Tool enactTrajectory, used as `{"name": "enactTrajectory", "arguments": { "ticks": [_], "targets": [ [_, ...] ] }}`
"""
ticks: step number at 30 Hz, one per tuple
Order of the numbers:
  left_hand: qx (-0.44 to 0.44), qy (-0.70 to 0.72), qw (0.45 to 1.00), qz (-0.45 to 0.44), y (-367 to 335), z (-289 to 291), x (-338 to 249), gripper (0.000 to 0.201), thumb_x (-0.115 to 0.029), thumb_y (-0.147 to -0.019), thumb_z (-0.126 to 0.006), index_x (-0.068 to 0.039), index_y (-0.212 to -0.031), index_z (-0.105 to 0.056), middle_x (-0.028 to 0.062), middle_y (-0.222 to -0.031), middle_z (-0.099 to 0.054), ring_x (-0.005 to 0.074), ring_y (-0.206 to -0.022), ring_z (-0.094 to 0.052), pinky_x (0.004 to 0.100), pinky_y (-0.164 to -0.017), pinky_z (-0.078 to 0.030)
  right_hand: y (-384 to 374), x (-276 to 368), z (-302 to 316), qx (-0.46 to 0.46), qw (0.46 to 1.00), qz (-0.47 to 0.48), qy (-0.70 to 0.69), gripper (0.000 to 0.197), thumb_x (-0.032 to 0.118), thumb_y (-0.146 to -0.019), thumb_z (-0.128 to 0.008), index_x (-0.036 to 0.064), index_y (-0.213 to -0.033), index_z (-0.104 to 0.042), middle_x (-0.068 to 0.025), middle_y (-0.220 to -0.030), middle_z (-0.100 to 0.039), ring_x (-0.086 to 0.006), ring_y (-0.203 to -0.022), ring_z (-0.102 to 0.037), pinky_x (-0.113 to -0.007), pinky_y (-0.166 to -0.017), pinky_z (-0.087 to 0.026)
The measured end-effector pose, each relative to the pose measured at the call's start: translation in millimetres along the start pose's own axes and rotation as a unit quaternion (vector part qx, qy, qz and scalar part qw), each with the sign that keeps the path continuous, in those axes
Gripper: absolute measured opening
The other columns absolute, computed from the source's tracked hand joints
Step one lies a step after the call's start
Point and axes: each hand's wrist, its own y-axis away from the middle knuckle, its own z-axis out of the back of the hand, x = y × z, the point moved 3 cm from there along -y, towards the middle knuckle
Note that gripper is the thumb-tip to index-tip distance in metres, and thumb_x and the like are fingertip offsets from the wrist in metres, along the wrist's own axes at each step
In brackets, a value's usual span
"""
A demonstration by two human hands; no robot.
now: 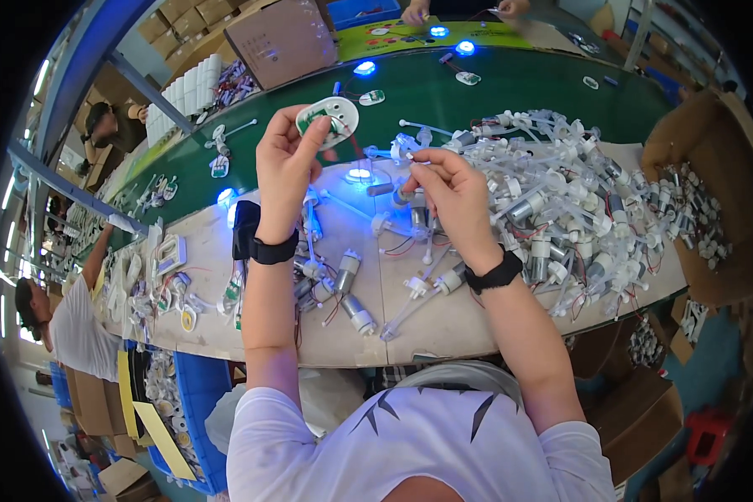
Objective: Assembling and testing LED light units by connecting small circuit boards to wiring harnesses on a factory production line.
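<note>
My left hand (289, 159) is closed round a white oval plastic housing (340, 110), its thumb pressed on the green circuit board inside. Thin red wires (357, 146) run down from the board toward a glowing blue light (359, 176); whether they join it I cannot tell. Just to the right, my right hand (453, 188) pinches thumb and forefinger together on something small and pale, too small to name. Beneath the hands, a grey cylinder (381, 190) and several small silver motors (348, 269) with white caps and clear tubes lie on the cardboard.
A big heap of motors with tubes (552, 201) covers the right side of the bench, beside an open carton (711, 176). More lit blue lights (365, 69) stand on the green belt (301, 88). A co-worker (75, 318) sits at left, near a blue bin (205, 402).
</note>
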Motion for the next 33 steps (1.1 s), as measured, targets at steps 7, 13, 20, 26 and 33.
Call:
{"name": "enactTrajectory", "arguments": {
  "ticks": [7, 13, 20, 26, 33],
  "targets": [
    [0.157, -0.045, 0.985, 0.061, 11, -27, 17, 0.016, -0.017, -0.087, -0.059, -0.002, -0.092, -0.058, -0.0058, -0.069, -0.049, 0.0012, -0.058, -0.040, 0.0180, -0.049, -0.032, 1, -6, 1, -0.015, 0.997, 0.067, 0.040, 0.005, 0.005, -0.084, -0.058, 0.0002, -0.087, -0.058, -0.0034, -0.075, -0.062, -0.0064, -0.060, -0.054, -0.020, -0.054, -0.042],
    [0.174, 0.001, 0.980, 0.093, 17, -44, 28, 0.020, -0.022, -0.092, -0.052, -0.003, -0.095, -0.055, -0.0050, -0.065, -0.044, 0.0009, -0.052, -0.039, 0.0170, -0.043, -0.028, 6, 3, -3, -0.041, 0.951, 0.171, 0.253, 0.005, 0.005, -0.079, -0.061, 0.0037, -0.083, -0.059, -0.0059, -0.075, -0.061, -0.0157, -0.056, -0.056, -0.026, -0.052, -0.043],
    [0.170, 0.042, 0.980, 0.099, 23, -60, 42, 0.020, -0.020, -0.094, -0.046, -0.002, -0.102, -0.050, 0.0000, -0.071, -0.051, 0.0040, -0.055, -0.047, 0.0176, -0.043, -0.036, 5, 1, 1, -0.080, 0.920, 0.199, 0.327, 0.005, 0.010, -0.079, -0.061, 0.0070, -0.083, -0.058, -0.0073, -0.075, -0.061, -0.0266, -0.061, -0.059, -0.034, -0.053, -0.045],
    [0.161, 0.088, 0.979, 0.083, 25, -67, 50, 0.020, -0.016, -0.095, -0.044, 0.001, -0.105, -0.048, 0.0045, -0.079, -0.055, 0.0076, -0.060, -0.053, 0.0200, -0.046, -0.042, 6, 6, 1, -0.090, 0.861, 0.251, 0.433, 0.003, 0.008, -0.081, -0.057, 0.0069, -0.083, -0.057, -0.0072, -0.075, -0.060, -0.0269, -0.063, -0.058, -0.035, -0.053, -0.044],
    [0.161, 0.089, 0.981, 0.057, 27, -71, 46, 0.020, -0.009, -0.091, -0.051, 0.003, -0.107, -0.048, 0.0052, -0.083, -0.059, 0.0087, -0.067, -0.059, 0.0216, -0.053, -0.048, 7, 8, 2, -0.130, 0.856, 0.257, 0.430, 0.005, 0.010, -0.079, -0.059, 0.0089, -0.081, -0.055, -0.0048, -0.078, -0.056, -0.0273, -0.067, -0.058, -0.038, -0.055, -0.044]
  ]
}}
